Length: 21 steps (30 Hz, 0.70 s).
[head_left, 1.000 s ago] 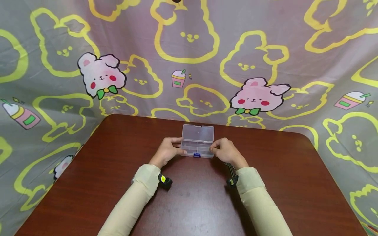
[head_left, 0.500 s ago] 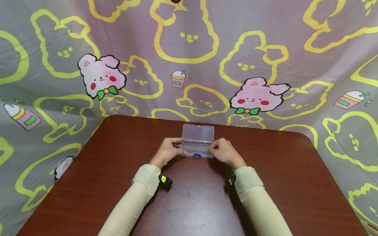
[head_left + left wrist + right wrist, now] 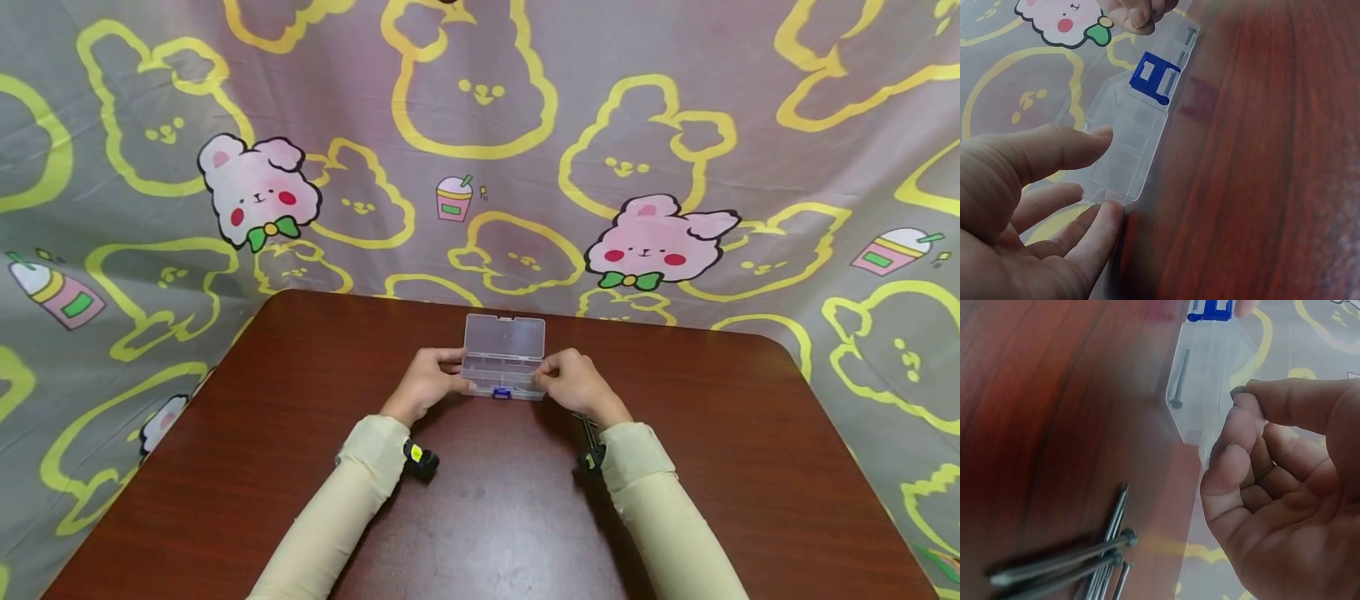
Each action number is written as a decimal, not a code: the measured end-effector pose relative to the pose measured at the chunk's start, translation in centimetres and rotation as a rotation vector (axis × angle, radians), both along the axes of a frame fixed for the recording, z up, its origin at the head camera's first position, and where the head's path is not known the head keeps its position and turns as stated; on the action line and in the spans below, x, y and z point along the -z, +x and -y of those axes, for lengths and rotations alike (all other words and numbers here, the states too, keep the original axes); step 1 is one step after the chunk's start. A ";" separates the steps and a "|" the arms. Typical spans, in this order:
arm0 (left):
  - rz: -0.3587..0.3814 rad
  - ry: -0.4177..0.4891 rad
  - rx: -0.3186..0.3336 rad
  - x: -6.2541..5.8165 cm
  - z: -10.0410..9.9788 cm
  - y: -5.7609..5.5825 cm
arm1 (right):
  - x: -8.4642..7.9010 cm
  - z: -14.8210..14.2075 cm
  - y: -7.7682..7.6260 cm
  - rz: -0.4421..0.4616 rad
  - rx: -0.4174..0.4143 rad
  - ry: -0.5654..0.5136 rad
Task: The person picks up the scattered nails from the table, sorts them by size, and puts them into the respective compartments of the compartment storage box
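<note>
A clear plastic compartment box (image 3: 501, 371) with a blue latch (image 3: 1155, 76) stands near the back of the table, its lid (image 3: 504, 337) raised. My left hand (image 3: 426, 383) holds the left end, thumb at the front and fingers behind. At the right end is my right hand (image 3: 573, 382), thumb and forefinger drawn together over the rim and the other fingers curled. I cannot tell whether anything is between those fingertips. A nail (image 3: 1181, 378) lies in the right front compartment. Beside the box, several loose nails (image 3: 1094, 556) lie crossed in a small pile.
The dark red-brown table (image 3: 480, 508) has a glossy top. Behind it and along its sides hangs a grey curtain (image 3: 517, 196) with yellow outlines and cartoon bunnies, close to the back edge. A wrist camera (image 3: 421, 460) is strapped at each cuff.
My right hand moved slightly left and inward over the box, then back to the right. My left hand and the box stay about where they were.
</note>
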<state>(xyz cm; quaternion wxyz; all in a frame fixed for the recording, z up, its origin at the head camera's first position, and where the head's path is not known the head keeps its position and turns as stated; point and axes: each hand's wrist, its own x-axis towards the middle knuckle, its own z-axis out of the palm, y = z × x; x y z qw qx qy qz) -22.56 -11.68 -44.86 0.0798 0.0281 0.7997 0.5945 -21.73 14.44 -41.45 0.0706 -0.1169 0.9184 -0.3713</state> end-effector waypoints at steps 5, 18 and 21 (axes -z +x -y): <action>-0.001 0.005 -0.003 -0.2 0.0 0.1 | 0.1 -0.8 0.0 -0.011 -0.013 -0.007; 0.005 0.001 -0.012 -0.2 0.0 0.2 | -0.1 -3.0 0.9 0.047 0.020 -0.064; 0.011 0.008 -0.010 -0.2 0.0 0.3 | 0.0 -3.5 1.0 0.051 0.017 -0.062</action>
